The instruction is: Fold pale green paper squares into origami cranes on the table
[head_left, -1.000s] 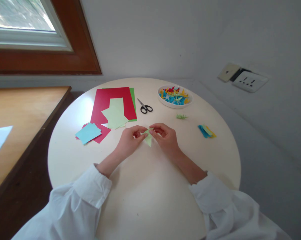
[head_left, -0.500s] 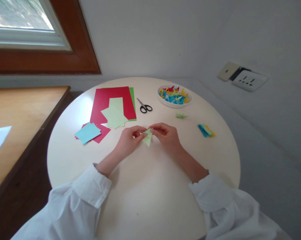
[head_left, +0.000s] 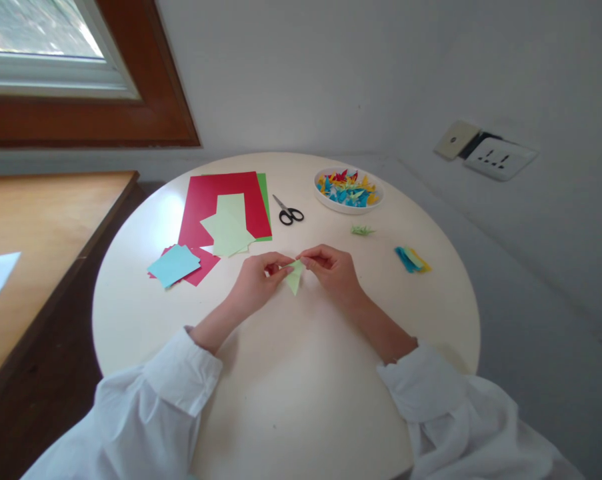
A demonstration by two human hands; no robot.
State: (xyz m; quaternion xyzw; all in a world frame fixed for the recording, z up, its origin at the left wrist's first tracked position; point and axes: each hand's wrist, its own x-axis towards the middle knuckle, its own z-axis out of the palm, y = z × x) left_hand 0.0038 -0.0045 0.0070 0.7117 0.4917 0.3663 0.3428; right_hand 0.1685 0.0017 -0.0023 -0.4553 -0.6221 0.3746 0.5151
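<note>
A small folded piece of light green paper (head_left: 295, 279) is pinched between my two hands above the middle of the table, one pointed end hanging down. My left hand (head_left: 261, 279) grips its left side with thumb and forefinger. On the other side, the fingertips of my right hand (head_left: 333, 270) are closed at its upper right corner. The fingers cover the paper's top edge. Beyond my hands lie black-handled scissors (head_left: 291, 215), and a little pile of light green folded paper shapes (head_left: 363, 231) rests to the right.
A white dish (head_left: 348, 208) of colourful folded paper pieces stands at the back right of the round white table (head_left: 301, 400). Red sheets (head_left: 195, 207), pale green sheets (head_left: 231, 223) and light blue squares (head_left: 175, 265) lie left. Blue and yellow strips (head_left: 411, 260) lie right.
Both hands keep hold of the green paper. Its hanging point has swung very slightly left. The whole view has shifted a touch; the other things have stayed in place.
</note>
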